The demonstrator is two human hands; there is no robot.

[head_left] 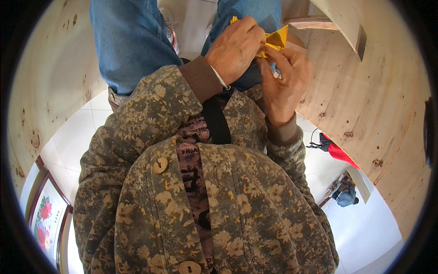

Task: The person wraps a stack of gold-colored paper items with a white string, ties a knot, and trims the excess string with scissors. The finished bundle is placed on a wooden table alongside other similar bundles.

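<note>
A piece of folded yellow paper [277, 38] with stiff, pointed flaps is held above my lap, near the right knee. My left hand [236, 48] is closed on its left part, back of the hand upward, and a small yellow tip shows beyond the knuckles. From the right, my right hand [288, 77] pinches the lower edge between thumb and fingers. The fingertips of both hands nearly meet at the paper. Much of the paper is covered by the fingers, so its full shape cannot be made out.
Pale knotty wooden panels stand on the left [59, 59] and right [360, 100]. My legs in blue jeans [130, 41] lie between them, with a shoe [169, 23] on the tiled floor. A red and black bag [336, 150] and a framed flower picture [48, 219] are farther off.
</note>
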